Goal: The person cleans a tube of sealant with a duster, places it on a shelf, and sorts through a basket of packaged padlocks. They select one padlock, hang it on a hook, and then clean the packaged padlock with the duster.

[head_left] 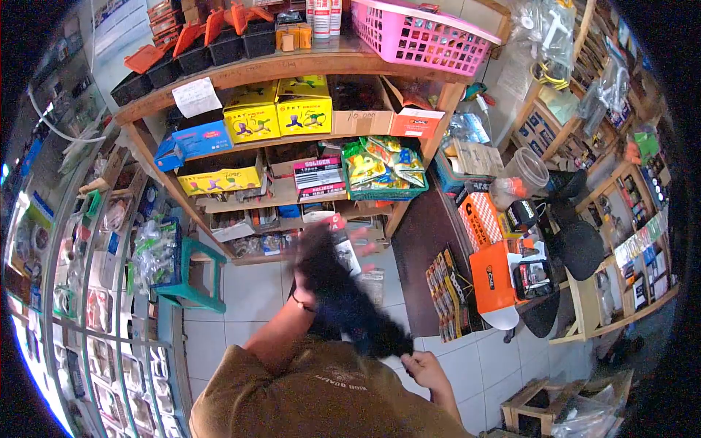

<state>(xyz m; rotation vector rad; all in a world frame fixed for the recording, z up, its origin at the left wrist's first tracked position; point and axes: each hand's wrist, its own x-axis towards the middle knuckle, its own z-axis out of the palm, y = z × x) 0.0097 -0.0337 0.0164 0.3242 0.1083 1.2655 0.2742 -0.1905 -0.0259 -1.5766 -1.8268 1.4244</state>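
Note:
A long black floppy thing (349, 303), perhaps a bag or cloth, stretches between both hands in front of my brown shirt. My left hand (315, 257), blurred by motion and wearing a dark wristband, grips its upper end near a small carded packet (346, 252). My right hand (426, 369) pinches its lower end close to my body. Whether the packet is in my left hand or just behind it cannot be told.
Wooden shelves (292, 67) ahead hold yellow boxes (279, 109), a blue box (196, 140), a green basket of packets (383, 171) and a pink basket (420, 33). A teal stool (196, 277) stands left by a glass display case (87, 292). Orange boxes (491, 274) and packets lie right on a dark counter.

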